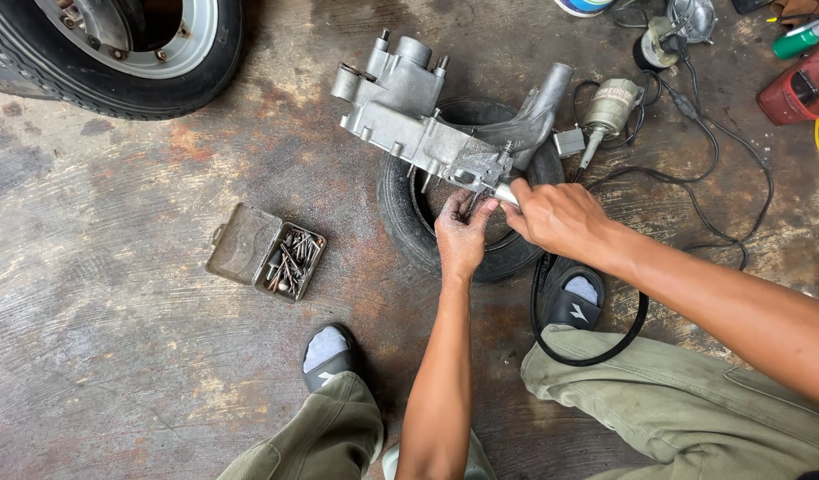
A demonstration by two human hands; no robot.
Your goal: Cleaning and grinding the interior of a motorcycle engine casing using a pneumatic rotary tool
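The casing point(418, 124), a grey cast-metal engine part, lies tilted across a small tyre point(409, 222) on the floor, its near corner hanging over the tyre's hole. At that corner the right hand point(556, 218) is closed around a short silver tool point(505, 194), whose tip meets the casing's edge. The left hand point(461, 236) pinches at the same corner from below, fingertips together on something too small to make out, perhaps a bolt or stud.

The risks, as I judge them: the casing only rests on the rubber, so a hard push from the tool could rock it or slide it off the tyre. A small part let go at that corner would likely drop into the tyre's hole. The tool could also slip off and hit the left fingers just beside it.

Both forearms reach forward from bent knees, the left nearly straight up the frame, the right coming in from the right with the wrist turned inward. Left of the tyre an open tin point(267, 256) of screws sits on the floor; right of it lie a cable point(729, 169) and a small grinder point(609, 111)
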